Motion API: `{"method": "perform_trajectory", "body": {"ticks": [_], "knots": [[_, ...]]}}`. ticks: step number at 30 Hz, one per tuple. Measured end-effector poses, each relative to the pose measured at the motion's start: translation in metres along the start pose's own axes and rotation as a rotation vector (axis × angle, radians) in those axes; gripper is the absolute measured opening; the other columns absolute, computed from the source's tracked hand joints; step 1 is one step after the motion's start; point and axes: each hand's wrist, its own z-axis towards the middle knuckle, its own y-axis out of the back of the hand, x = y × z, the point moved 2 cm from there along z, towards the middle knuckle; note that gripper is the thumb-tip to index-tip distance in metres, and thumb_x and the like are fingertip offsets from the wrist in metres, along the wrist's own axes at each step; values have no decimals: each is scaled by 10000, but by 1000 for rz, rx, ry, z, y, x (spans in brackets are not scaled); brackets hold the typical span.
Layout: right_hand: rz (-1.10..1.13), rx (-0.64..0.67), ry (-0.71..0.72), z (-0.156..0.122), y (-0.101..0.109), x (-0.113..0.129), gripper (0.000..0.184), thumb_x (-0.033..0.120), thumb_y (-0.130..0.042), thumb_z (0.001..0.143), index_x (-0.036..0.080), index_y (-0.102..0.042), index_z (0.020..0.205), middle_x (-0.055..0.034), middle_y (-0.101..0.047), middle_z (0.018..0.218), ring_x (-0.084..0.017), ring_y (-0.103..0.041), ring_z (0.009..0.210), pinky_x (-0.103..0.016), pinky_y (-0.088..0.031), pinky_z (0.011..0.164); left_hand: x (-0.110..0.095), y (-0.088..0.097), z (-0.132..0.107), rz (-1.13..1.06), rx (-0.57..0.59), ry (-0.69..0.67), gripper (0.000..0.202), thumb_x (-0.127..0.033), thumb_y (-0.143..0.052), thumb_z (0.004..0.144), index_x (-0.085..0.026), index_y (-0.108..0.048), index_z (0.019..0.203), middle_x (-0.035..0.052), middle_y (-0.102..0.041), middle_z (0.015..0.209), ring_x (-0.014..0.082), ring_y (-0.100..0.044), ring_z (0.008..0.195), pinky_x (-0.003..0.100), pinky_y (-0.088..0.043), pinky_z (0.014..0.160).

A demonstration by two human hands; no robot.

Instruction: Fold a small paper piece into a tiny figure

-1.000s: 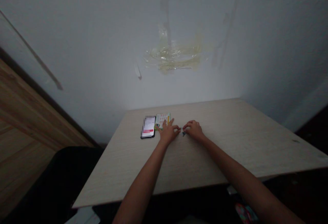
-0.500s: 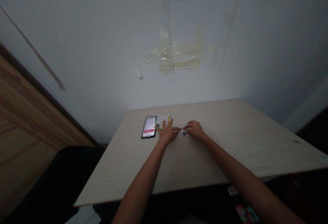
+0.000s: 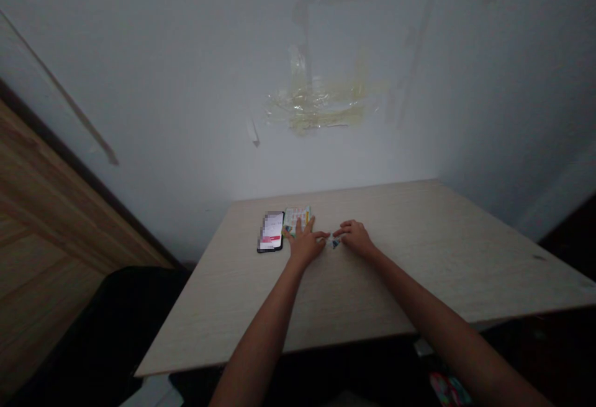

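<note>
Since the earlier frame, my view has barely shifted, and the 2 hands have eased only slightly to the right, leaving a little more of the scrap showing between them.

From here I see a pale plaster wall (image 3: 372,66) filling the top of the view, with a patch of yellowed tape residue (image 3: 316,106) on it. Below it sits a pale wood-grain bench (image 3: 419,283), and a brown wooden panel (image 3: 41,233) runs down the left side. A dark, soft-looking shape (image 3: 93,332) sits at the bench's near left corner; I can't tell what it is. Both forearms reach in from the bottom edge to the middle of the far half of the bench.

The left hand (image 3: 305,247) is wide open and flat on the bench, fingers spread, with its outer fingers reaching the edge of a printed card (image 3: 297,221) and its inner fingertips close to the scrap. The right hand (image 3: 356,237) is narrower, its fingers curled low toward the left hand. A smartphone (image 3: 270,231) lies face up just left of the card, its screen lit and partly blurred. The small blue-and-white scrap (image 3: 334,242) lies on the bench between the 2 hands, touching the right hand's fingertips. It is too small for me to tell whether either hand is gripping it.
</note>
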Motion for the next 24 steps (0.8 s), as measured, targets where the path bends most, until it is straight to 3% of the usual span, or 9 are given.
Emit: {"method": "perform_trajectory", "body": {"ticks": [9, 16, 24], "knots": [[-10, -55, 55, -7, 3, 7, 191, 398, -689, 774, 304, -789, 907, -46, -643, 1135, -235, -539, 1110, -360, -393, 1002, -12, -2, -1, 23, -98, -27, 228, -525, -569, 873, -436, -727, 1013, -87, -322, 1574, 389, -99, 1480, 787, 53, 1059], [-29, -67, 12, -7, 2, 11, 210, 444, -734, 746, 305, -786, 895, -50, -622, 1124, -235, -526, 1106, -347, -399, 983, -13, -3, 2, 22, -83, -2, 244, -562, -605, 840, -420, -723, 1000, -76, -330, 1573, 379, -103, 1479, 773, 30, 1072], [-40, -35, -63, 0, 3, 12, 216, 384, -772, 698, 298, -785, 896, -58, -607, 1145, -246, -520, 1134, -352, -405, 974, -10, -3, 10, -50, -1, 27, 272, -561, -618, 820, -444, -701, 1051, -71, -336, 1568, 382, -118, 1476, 783, -8, 1060]]}}
